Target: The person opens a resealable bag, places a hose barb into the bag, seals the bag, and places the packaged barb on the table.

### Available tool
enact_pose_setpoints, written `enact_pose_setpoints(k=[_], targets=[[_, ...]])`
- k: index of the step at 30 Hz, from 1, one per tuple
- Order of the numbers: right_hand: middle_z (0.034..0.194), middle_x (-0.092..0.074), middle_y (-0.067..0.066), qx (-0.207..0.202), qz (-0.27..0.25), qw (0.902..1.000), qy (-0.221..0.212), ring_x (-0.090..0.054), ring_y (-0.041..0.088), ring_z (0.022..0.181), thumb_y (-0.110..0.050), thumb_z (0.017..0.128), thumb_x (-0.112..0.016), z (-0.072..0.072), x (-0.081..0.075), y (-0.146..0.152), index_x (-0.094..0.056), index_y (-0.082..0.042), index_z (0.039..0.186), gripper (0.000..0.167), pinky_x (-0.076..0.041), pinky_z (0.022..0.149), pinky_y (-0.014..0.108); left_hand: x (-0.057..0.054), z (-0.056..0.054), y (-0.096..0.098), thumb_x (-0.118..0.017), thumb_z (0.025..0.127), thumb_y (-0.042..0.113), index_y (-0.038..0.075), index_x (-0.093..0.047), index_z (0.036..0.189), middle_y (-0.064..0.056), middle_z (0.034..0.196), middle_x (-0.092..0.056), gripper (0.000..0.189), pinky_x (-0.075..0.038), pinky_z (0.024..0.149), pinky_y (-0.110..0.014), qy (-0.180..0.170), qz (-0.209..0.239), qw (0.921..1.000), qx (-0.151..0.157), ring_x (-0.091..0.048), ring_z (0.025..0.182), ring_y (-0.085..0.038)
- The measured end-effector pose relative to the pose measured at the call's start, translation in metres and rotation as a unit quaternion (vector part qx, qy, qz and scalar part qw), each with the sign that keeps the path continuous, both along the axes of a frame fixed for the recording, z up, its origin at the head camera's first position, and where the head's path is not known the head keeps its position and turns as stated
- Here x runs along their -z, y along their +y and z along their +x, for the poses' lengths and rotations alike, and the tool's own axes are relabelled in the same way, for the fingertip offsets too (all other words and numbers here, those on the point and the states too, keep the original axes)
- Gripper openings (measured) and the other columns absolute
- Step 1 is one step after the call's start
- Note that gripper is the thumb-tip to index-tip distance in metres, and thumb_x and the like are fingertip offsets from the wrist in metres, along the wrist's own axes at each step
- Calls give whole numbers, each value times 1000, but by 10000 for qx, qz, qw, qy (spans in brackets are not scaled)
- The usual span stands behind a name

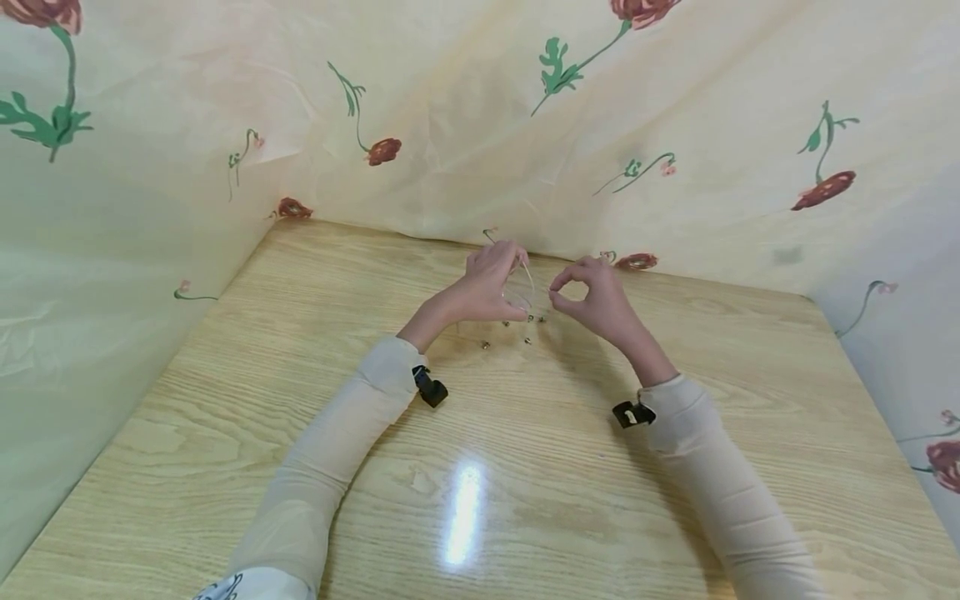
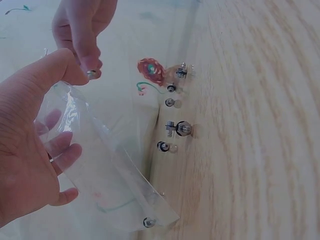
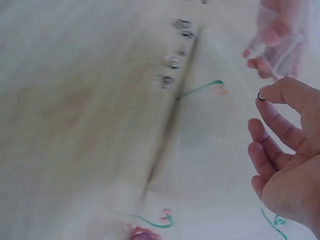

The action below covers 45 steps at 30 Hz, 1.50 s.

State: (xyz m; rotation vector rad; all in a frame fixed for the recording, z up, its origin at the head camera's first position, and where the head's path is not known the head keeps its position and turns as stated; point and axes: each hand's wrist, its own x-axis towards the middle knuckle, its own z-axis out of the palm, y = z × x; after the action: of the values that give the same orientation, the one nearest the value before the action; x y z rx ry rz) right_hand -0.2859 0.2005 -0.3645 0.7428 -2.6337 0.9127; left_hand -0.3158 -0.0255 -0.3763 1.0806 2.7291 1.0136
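Note:
My left hand [image 1: 483, 287] holds a clear plastic bag [image 2: 107, 155], its mouth spread between the thumb and the fingers. The bag hangs down toward the table in the left wrist view. To the right of it, my right hand [image 1: 598, 300] pinches a small metal fitting [image 3: 261, 96] with a black ring between thumb and forefinger; the fingertips cover most of it. The other fingers of that hand are loosely bent. Several similar metal fittings [image 2: 183, 128] with black rings lie on the table below the hands, and one more small fitting [image 2: 149, 222] shows at the bag's lower edge.
The wood-grain table [image 1: 525, 467] runs back to a cream flowered cloth [image 1: 465, 125] hanging behind and at the sides. Its lower edge meets the table just beyond the hands. A bright light reflection lies on the front of the tabletop.

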Motion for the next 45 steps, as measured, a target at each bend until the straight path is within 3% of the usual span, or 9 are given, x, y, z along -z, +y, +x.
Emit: enact_pose_setpoints(k=[6,16,22,27,37,45], targets=[[101,-70,24,68,-15,10000,-67,-58,41,101,-4,86,-73,0,-15,-3,-76,0,88,5,-32,95,56,1,0,1,-81,81,25,9,-38,127,-9,117,-42,65,-21,99,-50,-23,48,10000,-2,-35,113,-25],[102,-69,23,34,-79,9999,-137,-53,42,100,-4,87,-73,4,-33,-9,-75,1,89,5,-31,92,51,-1,0,2,-80,81,26,8,-38,129,-6,117,-40,66,-21,101,-49,-77,-5,10000,28,-34,113,-25],[105,-69,23,46,-149,9999,-61,-51,40,100,-4,87,-73,10,-40,-12,-75,0,90,5,-30,95,55,-2,1,3,-78,81,25,12,-37,127,-7,116,-41,64,-21,99,-47,-17,-41,10000,52,-34,112,-25],[108,-67,21,86,-316,9995,-50,-49,40,104,-5,88,-72,13,-42,-14,-75,-2,91,5,-29,99,60,-1,0,4,-78,81,25,12,-37,127,-7,117,-41,63,-21,100,-47,-6,-33,9999,106,-34,112,-25],[107,-67,20,53,-574,9980,253,-48,38,102,-5,86,-73,14,-40,-17,-74,-3,90,5,-30,97,56,-2,1,4,-76,82,24,12,-37,128,-7,121,-41,62,-20,103,-50,-116,24,9998,132,-35,114,-25],[109,-66,19,32,-634,9979,156,-47,38,103,-6,86,-73,15,-37,-20,-75,-3,91,5,-28,100,58,-1,2,2,-77,81,25,13,-36,127,-7,120,-41,62,-20,104,-50,-113,16,9999,126,-35,114,-25]])
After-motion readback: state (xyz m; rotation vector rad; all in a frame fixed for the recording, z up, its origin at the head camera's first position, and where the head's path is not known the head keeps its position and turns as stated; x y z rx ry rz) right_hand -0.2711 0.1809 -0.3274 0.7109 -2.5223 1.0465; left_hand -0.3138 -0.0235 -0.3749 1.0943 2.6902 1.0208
